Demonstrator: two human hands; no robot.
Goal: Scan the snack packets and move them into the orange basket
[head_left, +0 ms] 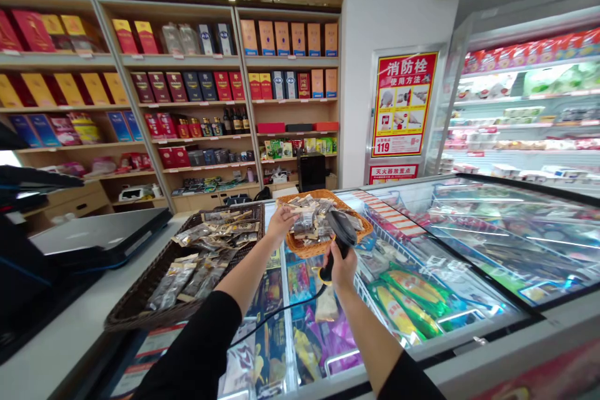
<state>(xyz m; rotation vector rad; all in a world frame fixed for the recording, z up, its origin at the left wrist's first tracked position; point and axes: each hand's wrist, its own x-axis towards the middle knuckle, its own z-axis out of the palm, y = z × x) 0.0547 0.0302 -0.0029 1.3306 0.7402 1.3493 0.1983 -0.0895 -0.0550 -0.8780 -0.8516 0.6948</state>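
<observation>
Small packets (pixel 172 281) lie in a dark wicker basket (pixel 122 315), lower left of the frame. At centre, the left hand (pixel 281 223) has fingertips close together at more packets (pixel 309 220) in an orange basket (pixel 309 250); whether it grips one, I cannot tell. Just right, a scanner (pixel 341 229) is clamped in the right hand (pixel 344 267), its head over that basket.

At the far left, wooden shelves (pixel 206 62) carry many coloured boxes (pixel 282 39). Right of them, a red poster (pixel 403 103) is on the white wall (pixel 398 19). At far right stands a lighted cooler (pixel 506 26) with packages (pixel 546 80).
</observation>
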